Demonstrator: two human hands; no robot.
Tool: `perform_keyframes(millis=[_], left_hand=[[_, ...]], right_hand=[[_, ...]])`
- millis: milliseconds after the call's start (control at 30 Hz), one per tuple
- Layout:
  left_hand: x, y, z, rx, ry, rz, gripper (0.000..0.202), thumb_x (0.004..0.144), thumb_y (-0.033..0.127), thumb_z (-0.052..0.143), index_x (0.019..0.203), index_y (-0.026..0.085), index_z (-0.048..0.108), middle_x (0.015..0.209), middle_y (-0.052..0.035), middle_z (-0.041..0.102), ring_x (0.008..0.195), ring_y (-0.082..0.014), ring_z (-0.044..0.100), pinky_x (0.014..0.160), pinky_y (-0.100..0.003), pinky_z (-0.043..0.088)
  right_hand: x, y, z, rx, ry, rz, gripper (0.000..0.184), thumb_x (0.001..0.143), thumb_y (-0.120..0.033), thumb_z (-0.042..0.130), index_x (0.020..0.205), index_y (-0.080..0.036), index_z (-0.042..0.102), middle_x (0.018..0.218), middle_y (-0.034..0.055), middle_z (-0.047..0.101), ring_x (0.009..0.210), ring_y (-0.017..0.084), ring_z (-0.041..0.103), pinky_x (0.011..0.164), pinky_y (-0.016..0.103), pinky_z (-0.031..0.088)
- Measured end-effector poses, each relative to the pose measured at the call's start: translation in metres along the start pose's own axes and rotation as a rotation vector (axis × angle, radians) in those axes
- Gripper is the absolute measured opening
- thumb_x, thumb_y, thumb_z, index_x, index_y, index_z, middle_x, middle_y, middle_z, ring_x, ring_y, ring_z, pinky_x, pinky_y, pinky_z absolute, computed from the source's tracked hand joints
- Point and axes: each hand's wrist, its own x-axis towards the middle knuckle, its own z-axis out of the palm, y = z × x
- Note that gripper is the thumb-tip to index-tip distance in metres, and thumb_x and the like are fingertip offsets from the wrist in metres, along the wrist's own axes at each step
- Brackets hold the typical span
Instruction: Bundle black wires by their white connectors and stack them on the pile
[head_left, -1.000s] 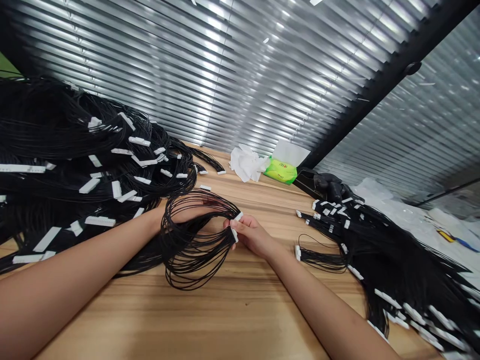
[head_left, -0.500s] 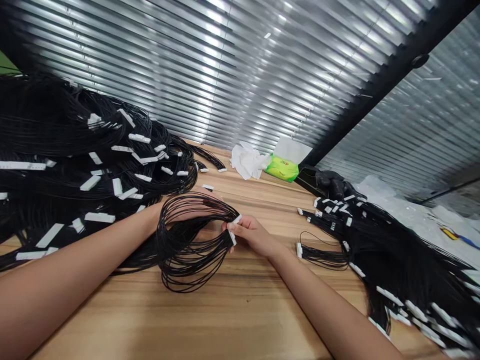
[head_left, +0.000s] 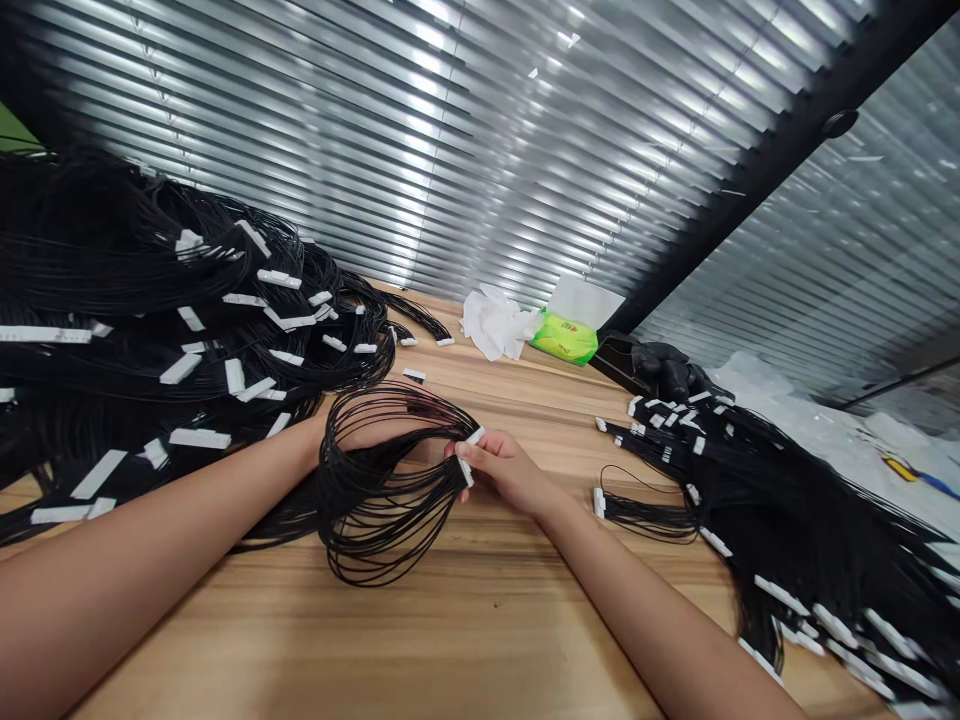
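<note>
Hardly any change in the last 1 sec: R hand (head_left: 504,472) still closed in a tight finger-and-thumb pinch on 2 white plugs (head_left: 466,472), same spot, no real shift. Black wire bundle (head_left: 375,510) runs from that pinch back to L hand (head_left: 379,432), loops sagging toward the wood table (head_left: 525,620) btwn both hands, about as before. L hand sits behind the wires, fingers mostly hidden, so can't tell if open or closed; it's at least propping the loops up.

Big wire pile (head_left: 187,300) w/ white plugs lies left of L hand, along the L forearm. 2nd pile (head_left: 795,530) lies right of R hand, small wire bunch (head_left: 645,518) nearest it. Ahead of R hand: tissues (head_left: 495,324), green tissue pack (head_left: 564,340), black gloves (head_left: 664,365).
</note>
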Motion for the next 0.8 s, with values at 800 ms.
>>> perform_keyframes(millis=[800], left_hand=[[0.011, 0.003, 0.017, -0.722, 0.394, -0.527, 0.031, 0.072, 0.031, 0.072, 0.090, 0.021, 0.049, 0.051, 0.0099, 0.048, 0.041, -0.0039, 0.035, 0.042, -0.015, 0.024]], right_hand=[[0.009, 0.001, -0.013, -0.075, 0.984, -0.403, 0.039, 0.080, -0.053, 0.056, 0.062, -0.020, 0.046, 0.048, -0.0081, 0.040, 0.047, 0.009, 0.040, 0.052, 0.023, 0.033]])
